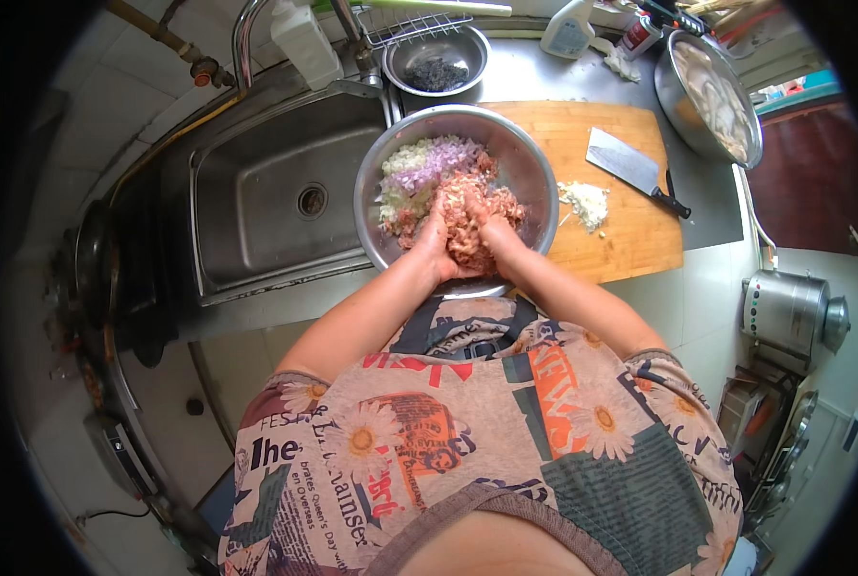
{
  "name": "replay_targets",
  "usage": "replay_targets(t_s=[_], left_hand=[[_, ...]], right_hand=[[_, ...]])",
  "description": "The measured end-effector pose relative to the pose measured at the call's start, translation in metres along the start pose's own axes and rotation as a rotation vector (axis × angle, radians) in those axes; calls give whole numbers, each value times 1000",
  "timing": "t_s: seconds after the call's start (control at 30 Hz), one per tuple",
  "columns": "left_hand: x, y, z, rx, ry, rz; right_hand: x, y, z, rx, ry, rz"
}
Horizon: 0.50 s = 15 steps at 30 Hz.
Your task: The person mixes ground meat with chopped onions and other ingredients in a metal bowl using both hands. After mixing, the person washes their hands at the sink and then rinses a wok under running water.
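Both of my hands are inside a large steel mixing bowl [537, 173]. My left hand [436, 241] and my right hand [493, 227] cup a mass of ground meat [468, 237] between them, with fingers partly buried in it. Chopped purple onion [439, 162] and pale chopped vegetable [398, 160] lie in the bowl's far left part, beside the meat. Right of the bowl, a small heap of minced white pieces [586, 204] rests on a wooden cutting board [630, 252]. A cleaver [625, 160] with a black handle lies on the board's right side.
At the left is a steel sink [256, 216] with a faucet. Behind the mixing bowl stands a smaller steel bowl [393, 68] with dark contents. A spray bottle [570, 30] is at the back; a steel basin [749, 147] of pale raw meat is back right.
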<state>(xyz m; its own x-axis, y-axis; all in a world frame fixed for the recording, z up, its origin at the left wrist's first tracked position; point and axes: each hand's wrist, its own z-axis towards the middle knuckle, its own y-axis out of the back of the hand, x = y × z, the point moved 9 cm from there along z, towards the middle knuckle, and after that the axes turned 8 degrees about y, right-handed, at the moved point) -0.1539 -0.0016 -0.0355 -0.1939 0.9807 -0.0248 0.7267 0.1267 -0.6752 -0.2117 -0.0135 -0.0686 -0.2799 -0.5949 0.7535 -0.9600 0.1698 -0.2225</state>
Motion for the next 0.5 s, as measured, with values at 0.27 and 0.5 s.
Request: replay_targets(t_s=[0.27,0.5], left_hand=[[-26,18,8,-150,-496,-59],[-43,44,-6,-442,-540,219]], right_hand=[[58,-17,-23,-89,597,-288],[71,-16,-19,-151,751,-556]])
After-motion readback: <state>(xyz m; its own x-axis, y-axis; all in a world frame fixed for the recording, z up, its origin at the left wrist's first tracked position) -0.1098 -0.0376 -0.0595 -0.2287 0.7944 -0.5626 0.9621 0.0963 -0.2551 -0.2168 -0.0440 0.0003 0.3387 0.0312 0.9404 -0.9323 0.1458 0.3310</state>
